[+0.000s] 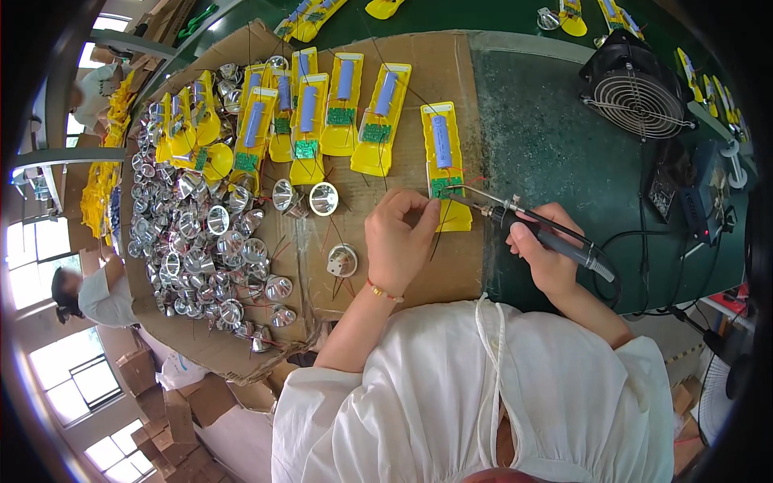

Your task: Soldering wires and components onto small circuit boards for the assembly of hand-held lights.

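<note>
My right hand (551, 245) grips a soldering iron (506, 216) with a thin metal feed tube (483, 194) along its side. The iron's tip reaches the green circuit board (443, 187) on a yellow plastic housing (455, 219). A blue cylindrical battery (441, 143) sits in that housing above the board. At the board's left edge, thumb and fingers of my left hand (398, 241) are pinched together. Thin wires show by these fingertips, but what they hold is hidden. Below and left of this hand, a silver reflector cup (341, 261) lies on the cardboard (394, 181).
Several yellow housings with batteries (308, 109) lie at the upper left, beside a carton (241, 372) heaped with reflector cups (189, 221). A black fan (636, 101) stands at the far right, near cables (644, 233) and a soldering station (708, 189). Other people (109, 294) are at the left.
</note>
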Tool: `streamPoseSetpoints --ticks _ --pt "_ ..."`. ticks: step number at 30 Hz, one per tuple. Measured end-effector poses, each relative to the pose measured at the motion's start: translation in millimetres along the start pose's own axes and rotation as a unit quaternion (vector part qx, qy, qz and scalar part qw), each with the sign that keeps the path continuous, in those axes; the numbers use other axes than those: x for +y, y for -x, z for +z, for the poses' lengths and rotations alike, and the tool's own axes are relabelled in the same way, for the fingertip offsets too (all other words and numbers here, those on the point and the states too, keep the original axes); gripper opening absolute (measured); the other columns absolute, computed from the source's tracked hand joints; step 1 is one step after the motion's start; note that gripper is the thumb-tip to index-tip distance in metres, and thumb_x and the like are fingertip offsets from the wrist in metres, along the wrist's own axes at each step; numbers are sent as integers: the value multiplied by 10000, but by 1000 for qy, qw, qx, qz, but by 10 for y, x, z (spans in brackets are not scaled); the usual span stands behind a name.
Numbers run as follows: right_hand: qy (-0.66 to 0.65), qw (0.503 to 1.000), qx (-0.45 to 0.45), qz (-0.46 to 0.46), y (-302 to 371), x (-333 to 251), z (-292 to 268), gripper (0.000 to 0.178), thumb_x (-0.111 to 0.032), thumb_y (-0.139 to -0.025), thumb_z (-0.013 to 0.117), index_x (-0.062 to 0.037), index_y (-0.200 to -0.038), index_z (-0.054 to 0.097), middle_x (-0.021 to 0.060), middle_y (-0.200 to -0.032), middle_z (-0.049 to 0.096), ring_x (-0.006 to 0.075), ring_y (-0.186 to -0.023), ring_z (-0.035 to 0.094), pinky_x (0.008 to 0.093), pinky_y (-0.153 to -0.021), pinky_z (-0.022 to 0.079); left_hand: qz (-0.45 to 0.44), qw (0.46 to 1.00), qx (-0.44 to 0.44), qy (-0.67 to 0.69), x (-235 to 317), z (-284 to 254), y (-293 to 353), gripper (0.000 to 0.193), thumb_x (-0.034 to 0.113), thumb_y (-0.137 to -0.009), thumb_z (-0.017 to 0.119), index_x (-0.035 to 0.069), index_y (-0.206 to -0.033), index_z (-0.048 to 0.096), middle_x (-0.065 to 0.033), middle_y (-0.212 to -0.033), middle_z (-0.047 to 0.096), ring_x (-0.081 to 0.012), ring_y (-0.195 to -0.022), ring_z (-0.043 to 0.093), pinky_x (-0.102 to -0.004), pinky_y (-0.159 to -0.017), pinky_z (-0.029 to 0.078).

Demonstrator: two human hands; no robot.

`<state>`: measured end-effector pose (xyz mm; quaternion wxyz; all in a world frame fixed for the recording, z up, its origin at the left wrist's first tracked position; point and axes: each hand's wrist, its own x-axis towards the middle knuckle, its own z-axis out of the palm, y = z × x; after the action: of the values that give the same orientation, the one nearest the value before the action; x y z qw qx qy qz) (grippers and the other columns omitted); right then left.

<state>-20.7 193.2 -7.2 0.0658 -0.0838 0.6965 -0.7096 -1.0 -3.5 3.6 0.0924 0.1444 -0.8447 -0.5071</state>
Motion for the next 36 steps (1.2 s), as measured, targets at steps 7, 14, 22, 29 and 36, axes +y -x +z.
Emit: streamPoseSetpoints --ticks 7,14,22,29,36 --pt "-53 996 39 63 -36 -102 52 129 -80 -822 582 10 -886 515 97 -668 590 111 -542 554 212 -482 442 -17 1000 -4 -6 -37 -2 -30 113 76 -748 656 -16 -709 603 -89 -699 576 -160 -567 581 -260 -537 451" --pt "-46 997 40 51 38 -132 -30 128 -84 -828 576 8 -890 511 101 -669 591 111 -539 552 208 -480 439 -18 1000 -8 -12 3 -17 -39 122 85 -745 661 -15 -703 604 -90 -695 580 -161 -569 583 -262 -541 452" --pt "-50 997 36 46 64 -140 -48 136 -78 -823 586 13 -887 508 101 -666 592 107 -540 552 210 -484 446 -63 995 12 73 -42 -13 26 118 81 -706 706 4 -758 633 -74 -758 589 -161 -645 588 -270 -604 470" --pt "-69 995 28 63 85 -150 -78 150 -72 -801 629 15 -865 526 91 -701 601 100 -589 571 223 -521 484 145 986 2 -85 -134 -68 95 163 68 -657 725 39 -802 658 -51 -865 561 -192 -742 546 -295 -616 448" --pt "-44 998 34 38 103 -153 -123 166 -82 -789 641 15 -854 524 90 -690 605 100 -579 571 220 -515 473 299 925 1 -235 -22 -128 89 124 95 -659 713 43 -733 629 -53 -853 566 -229 -727 533 -332 -606 441"
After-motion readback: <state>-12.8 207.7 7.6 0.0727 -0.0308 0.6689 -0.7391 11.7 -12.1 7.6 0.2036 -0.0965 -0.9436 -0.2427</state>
